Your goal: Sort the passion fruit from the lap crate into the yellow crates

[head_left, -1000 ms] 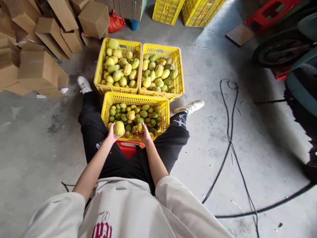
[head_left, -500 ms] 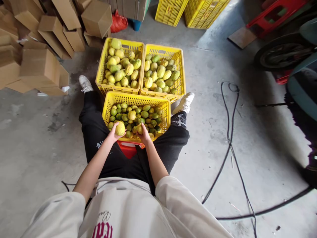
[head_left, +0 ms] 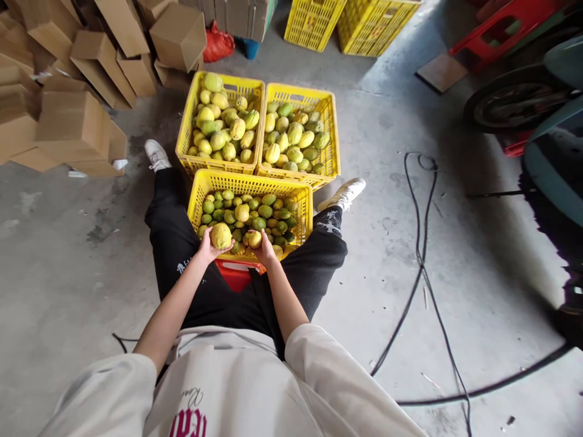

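Head view: the left hand [head_left: 209,246] cradles a large yellow citrus fruit [head_left: 221,236], its grip gripping the side; the right hand [head_left: 266,249] grips a smaller yellow citrus fruit [head_left: 255,239]. Both fruits sit above the near edge of the near crate [head_left: 308,209], appearing almost round; their long axes cannot be told. Compared with the preceding frame, the smaller fruit shows more surface, and the right shoe [head_left: 344,194] points farther right.
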`<action>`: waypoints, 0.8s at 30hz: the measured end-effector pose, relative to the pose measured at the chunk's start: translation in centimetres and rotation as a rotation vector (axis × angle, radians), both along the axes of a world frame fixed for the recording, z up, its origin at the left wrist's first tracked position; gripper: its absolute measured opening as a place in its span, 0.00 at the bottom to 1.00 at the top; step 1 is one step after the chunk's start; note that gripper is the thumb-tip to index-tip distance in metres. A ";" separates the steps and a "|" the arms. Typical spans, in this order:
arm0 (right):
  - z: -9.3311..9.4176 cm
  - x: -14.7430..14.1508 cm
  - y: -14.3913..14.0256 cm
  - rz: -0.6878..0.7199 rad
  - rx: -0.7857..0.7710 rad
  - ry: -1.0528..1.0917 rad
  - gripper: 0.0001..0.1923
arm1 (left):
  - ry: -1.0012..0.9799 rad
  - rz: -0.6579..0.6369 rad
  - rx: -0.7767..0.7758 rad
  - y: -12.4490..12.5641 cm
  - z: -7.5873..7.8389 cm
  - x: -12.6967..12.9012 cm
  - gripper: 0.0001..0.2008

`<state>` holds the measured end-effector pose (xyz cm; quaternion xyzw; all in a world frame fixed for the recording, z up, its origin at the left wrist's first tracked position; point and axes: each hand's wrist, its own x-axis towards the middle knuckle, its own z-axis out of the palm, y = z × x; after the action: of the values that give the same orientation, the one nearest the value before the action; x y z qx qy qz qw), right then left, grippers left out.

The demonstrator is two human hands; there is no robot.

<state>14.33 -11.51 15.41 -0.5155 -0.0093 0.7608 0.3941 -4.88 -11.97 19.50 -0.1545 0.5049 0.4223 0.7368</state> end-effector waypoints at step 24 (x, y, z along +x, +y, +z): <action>0.3 0.0 0.1 -0.046 0.056 -0.015 0.13 | 0.052 -0.089 -0.004 0.1 0.3 0.1 0.20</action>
<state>14.36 -11.37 15.76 -0.5102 -0.0217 0.7470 0.4256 -4.73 -11.87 19.79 -0.1224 0.5311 0.3921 0.7411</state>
